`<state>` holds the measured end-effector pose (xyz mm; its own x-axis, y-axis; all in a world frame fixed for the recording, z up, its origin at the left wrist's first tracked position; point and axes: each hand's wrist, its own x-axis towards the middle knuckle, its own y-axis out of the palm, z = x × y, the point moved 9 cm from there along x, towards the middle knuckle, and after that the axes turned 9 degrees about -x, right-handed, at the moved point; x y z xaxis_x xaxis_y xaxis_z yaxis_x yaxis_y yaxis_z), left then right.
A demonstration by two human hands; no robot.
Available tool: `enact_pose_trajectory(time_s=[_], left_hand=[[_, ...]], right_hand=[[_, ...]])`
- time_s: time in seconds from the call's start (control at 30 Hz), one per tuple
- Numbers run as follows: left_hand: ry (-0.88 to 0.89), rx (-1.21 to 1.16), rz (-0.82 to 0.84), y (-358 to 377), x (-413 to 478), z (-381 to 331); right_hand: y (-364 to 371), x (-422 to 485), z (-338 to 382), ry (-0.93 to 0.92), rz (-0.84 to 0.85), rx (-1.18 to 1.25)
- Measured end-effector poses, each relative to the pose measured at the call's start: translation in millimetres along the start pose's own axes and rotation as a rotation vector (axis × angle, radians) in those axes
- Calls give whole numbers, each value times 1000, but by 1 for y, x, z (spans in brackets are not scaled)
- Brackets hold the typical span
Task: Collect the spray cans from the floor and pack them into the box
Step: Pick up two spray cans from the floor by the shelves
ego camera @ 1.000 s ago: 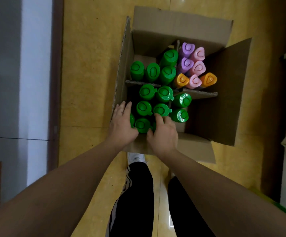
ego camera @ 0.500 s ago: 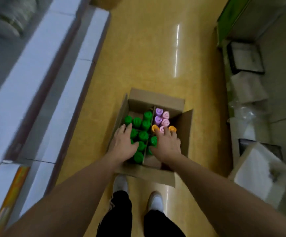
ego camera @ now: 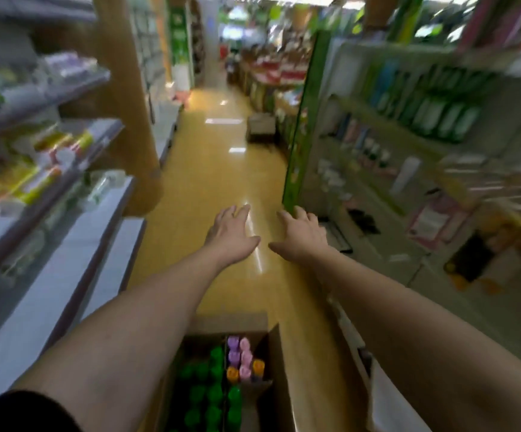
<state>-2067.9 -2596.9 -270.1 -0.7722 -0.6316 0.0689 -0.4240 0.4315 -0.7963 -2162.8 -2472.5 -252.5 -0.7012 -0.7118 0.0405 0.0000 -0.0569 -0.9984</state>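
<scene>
Left hand (ego camera: pixel 232 233): stretched forward, palm down, fingers straight and slightly spread, holding nothing. Right hand (ego camera: pixel 301 233): the same, fingers loosely extended, empty. The two hands are just beside each other and level, over bare floor (ego camera: pixel 222 169).

The box (ego camera: pixel 234 322) does not lie ahead of the hands. It is back toward the body and below, under the gap between the two forearms, with the left forearm crossing its near-left edge. Flaps open.

Spray cans (ego camera: pixel 214 394) stand upright inside, long axis vertical, caps up. Green caps sit on the left-hand side, a purple, pink and orange cluster (ego camera: pixel 240 357) on the right-hand side at the far end. The view is blurred and no exact count is possible.

No loose can shows on the floor ahead of or beside either hand.

Judgement: neither hand is clearly nearer the box. Any return to it means drawing both arms back and down. A further can would have to be found first.

Shelving runs along the left (ego camera: pixel 66 169) and the right (ego camera: pixel 408 135) of the hands.
</scene>
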Motion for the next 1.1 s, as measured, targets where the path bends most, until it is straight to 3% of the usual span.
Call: enact_pose_trajectory(time_s=[0.2, 0.47, 0.8, 1.1], left_hand=[[291, -34, 10, -37, 34, -125], [666, 19, 292, 37, -29, -236], [1078, -57, 673, 136, -282, -336], [1339, -108, 868, 168, -523, -383]], right_hand=[[-88, -25, -57, 223, -144, 11], [-105, -173, -139, 667, -178, -41], [-100, -491, -177, 1323, -158, -77], [-91, -731, -148, 1613, -157, -76]])
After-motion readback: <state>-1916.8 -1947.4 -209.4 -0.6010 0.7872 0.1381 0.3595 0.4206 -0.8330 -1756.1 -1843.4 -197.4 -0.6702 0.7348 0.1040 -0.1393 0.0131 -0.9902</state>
